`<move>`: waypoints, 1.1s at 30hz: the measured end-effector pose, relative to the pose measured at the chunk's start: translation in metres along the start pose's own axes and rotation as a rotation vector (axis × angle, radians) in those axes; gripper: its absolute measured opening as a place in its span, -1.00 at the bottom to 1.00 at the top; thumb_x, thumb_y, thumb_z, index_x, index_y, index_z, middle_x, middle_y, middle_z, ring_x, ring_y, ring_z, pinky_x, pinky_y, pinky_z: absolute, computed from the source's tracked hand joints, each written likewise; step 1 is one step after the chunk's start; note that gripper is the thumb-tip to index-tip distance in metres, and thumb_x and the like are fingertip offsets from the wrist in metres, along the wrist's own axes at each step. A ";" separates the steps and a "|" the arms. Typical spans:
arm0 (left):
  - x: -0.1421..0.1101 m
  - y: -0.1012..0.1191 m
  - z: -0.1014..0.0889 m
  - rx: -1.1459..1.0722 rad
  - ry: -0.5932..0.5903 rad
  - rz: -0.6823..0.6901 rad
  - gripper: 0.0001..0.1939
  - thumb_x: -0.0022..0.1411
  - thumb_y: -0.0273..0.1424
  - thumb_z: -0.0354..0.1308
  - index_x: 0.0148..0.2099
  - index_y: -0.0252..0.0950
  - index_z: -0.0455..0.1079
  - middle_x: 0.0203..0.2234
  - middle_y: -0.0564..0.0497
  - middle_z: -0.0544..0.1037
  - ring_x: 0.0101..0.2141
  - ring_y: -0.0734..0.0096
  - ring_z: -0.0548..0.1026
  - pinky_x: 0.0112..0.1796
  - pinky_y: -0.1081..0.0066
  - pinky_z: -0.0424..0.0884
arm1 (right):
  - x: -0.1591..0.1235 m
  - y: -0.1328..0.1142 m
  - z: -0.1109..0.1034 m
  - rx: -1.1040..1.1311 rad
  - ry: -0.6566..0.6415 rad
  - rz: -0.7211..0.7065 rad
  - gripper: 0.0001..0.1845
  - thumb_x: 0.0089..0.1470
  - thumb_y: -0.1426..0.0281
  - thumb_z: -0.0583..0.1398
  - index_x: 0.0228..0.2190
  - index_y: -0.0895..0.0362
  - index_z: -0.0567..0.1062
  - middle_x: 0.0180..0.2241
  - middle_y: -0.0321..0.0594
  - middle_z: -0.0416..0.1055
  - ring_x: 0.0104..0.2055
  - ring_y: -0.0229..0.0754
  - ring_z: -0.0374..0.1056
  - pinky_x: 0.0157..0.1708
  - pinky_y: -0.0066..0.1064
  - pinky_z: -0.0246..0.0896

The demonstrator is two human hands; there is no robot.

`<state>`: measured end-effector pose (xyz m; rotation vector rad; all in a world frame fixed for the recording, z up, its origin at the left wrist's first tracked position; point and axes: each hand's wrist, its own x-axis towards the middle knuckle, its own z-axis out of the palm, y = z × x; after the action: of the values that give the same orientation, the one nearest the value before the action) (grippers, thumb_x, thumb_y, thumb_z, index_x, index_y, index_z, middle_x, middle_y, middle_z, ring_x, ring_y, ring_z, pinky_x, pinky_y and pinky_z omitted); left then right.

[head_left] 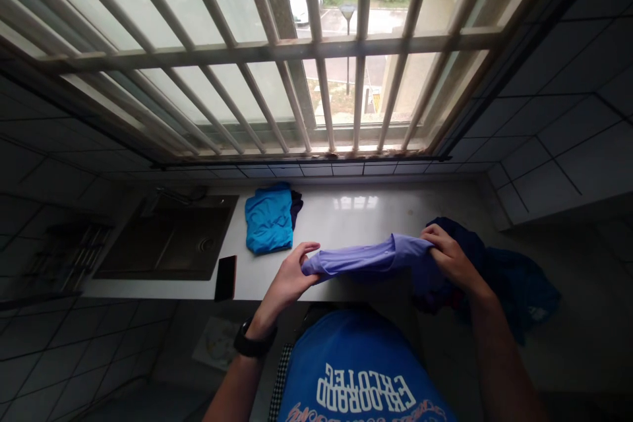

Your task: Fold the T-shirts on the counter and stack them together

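A lavender garment [363,260], probably a shirt, is stretched sideways between my two hands just above the front edge of the white counter [341,214]. My left hand [291,277] pinches its left end between thumb and fingers. At the other end, my right hand [445,254] grips the cloth with curled fingers, and part of the fabric hangs down below it. To the left on the counter lies a folded bright blue garment [270,219], with dark cloth showing behind it. Beside my right hand is a heap of dark blue clothes [499,277].
A phone [226,278] lies at the counter's front edge, left of my left hand. Further left is a dark sink [163,244] with a faucet [173,194]. A barred window [316,49] rises behind the counter, and tiled walls [558,158] close both sides.
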<state>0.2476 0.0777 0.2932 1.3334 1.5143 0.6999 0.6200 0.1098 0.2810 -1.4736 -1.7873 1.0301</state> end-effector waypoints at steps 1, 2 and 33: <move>0.000 0.000 0.000 0.077 0.006 0.000 -0.54 -0.10 -0.35 0.39 -0.08 -0.25 0.49 -0.08 -0.12 0.63 -0.19 0.20 0.59 -0.16 0.31 0.50 | 0.000 -0.001 0.000 -0.015 0.030 -0.042 -0.76 0.05 0.41 0.09 -0.47 0.10 0.56 -0.23 -0.17 0.46 -0.22 -0.12 0.38 -0.20 -0.34 0.27; 0.000 0.002 -0.001 0.142 0.014 -0.001 -0.55 -0.07 -0.37 0.35 -0.05 -0.24 0.50 -0.15 -0.07 0.65 -0.22 0.23 0.58 -0.19 0.34 0.49 | 0.001 -0.002 0.000 -0.025 0.055 -0.083 -0.75 0.05 0.43 0.09 -0.45 0.08 0.57 -0.19 -0.16 0.47 -0.18 -0.11 0.38 -0.16 -0.32 0.26; 0.032 0.116 -0.104 0.597 0.962 0.593 -0.77 0.24 -0.32 0.07 -0.44 -0.27 0.37 -0.63 0.13 0.33 -0.56 0.52 0.27 -0.45 0.43 0.14 | 0.040 -0.110 -0.102 -0.416 0.685 -0.230 -0.71 0.14 0.35 0.14 -0.22 0.08 0.65 -0.29 -0.19 0.61 -0.21 -0.05 0.53 -0.22 -0.31 0.33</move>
<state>0.2013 0.1539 0.4248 2.1057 2.1991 1.4914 0.6404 0.1590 0.4265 -1.5513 -1.6389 0.0018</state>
